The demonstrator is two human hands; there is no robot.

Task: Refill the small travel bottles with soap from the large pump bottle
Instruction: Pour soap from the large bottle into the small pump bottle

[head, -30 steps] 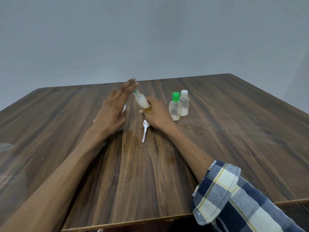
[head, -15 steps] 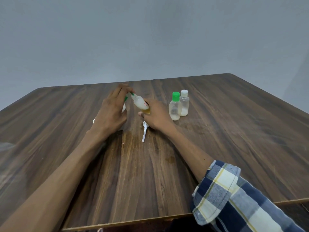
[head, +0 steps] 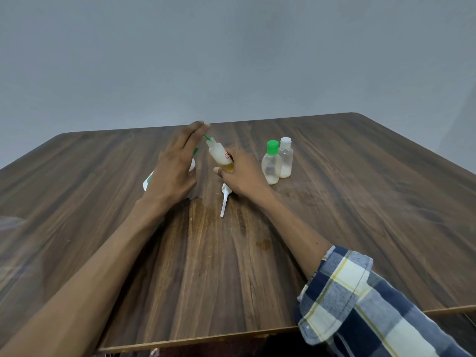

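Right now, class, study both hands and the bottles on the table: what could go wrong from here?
1. The right hand holds the open travel bottle tilted; its yellowish liquid could spill onto the table.
2. The left hand has straight fingers over the green nozzle, with no firm grip; pumped soap may miss the narrow neck.
3. The capped bottles stand close to the right hand and could be knocked over.

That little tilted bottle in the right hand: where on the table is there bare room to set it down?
Bare wood lies right of the two capped bottles toward the table edge, and near the person between both forearms. It is crowded between the left hand and right hand: the tilted bottle, pump bottle and white pump tube.
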